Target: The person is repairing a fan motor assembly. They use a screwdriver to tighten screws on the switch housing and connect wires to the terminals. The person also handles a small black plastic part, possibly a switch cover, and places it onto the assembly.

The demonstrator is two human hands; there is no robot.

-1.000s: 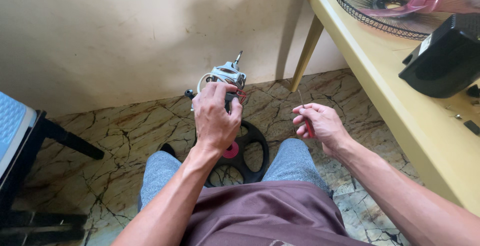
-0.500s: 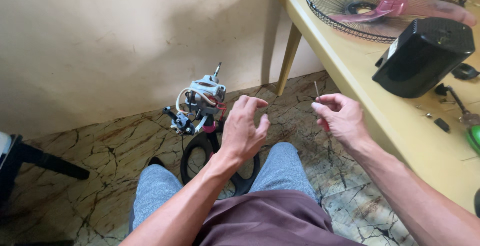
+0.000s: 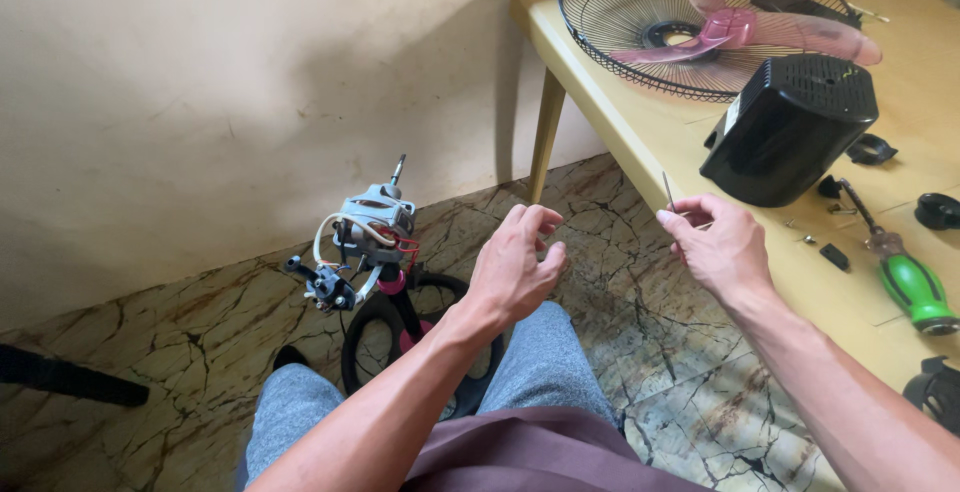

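Motor (image 3: pixel 372 224), bare of its cover, stands on a stem above the ring base (image 3: pixel 400 352) on the floor, between the knees and close to the wall. Shaft points up and slightly tilted. White and red wires (image 3: pixel 400 244) loop loose at its side; a small black switch part (image 3: pixel 325 287) hangs off them to the left.

Left hand (image 3: pixel 515 267): in the air just right of motor, not touching it, fingers loosely curled and spread, holding nothing.

Right hand (image 3: pixel 715 242): fingertips pressed together, pinching a thin metal pin (image 3: pixel 667 190) that sticks up. It sits beside the table edge (image 3: pixel 620 122).

On the table: grille (image 3: pixel 600 32) with pink blade (image 3: pixel 740 27), black cover (image 3: pixel 790 127), green screwdriver (image 3: pixel 915 287), small screws (image 3: pixel 808 239).

Risks, as judged:
- Pin is slim and held only at the tips; a slip would drop it onto the patterned cracked floor (image 3: pixel 660 352), where it would be hard to spot.
- Motor stands unsupported; a knee or hand bump could tip it.
- Hanging switch part puts load on the wires; a snag could pull a joint.
- Screws lie near the table edge; a sleeve or arm could sweep them off.
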